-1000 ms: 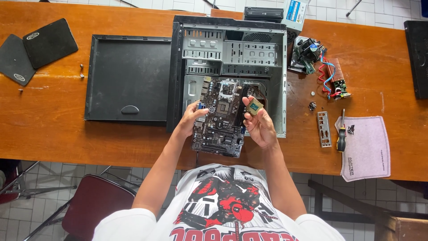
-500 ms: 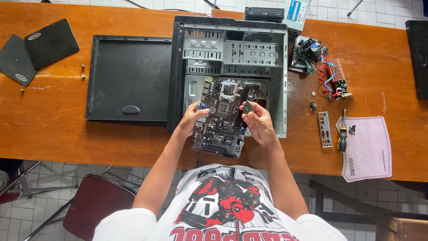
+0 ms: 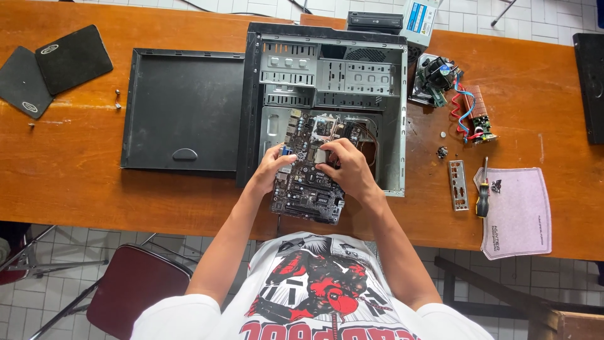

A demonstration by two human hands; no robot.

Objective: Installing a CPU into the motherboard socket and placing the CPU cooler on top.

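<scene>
At the case's [image 3: 327, 94] open edge, both hands — left hand [image 3: 274, 167], right hand [image 3: 349, 167] — grip the motherboard [image 3: 308, 189].

Right hand [image 3: 348, 169] is covering the middle of the motherboard [image 3: 308, 189], hiding whatever is lying under its fingers. Black panel [image 3: 590, 85] is running off the right edge. Small screws [image 3: 441, 152] beside the case [image 3: 327, 94] are showing too small to tell apart.

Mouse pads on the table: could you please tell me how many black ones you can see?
2. Both lie at the table's far left corner: one pad nearer the side panel, the other pad left of it, slightly under it. More may lie outside the frame.
</scene>
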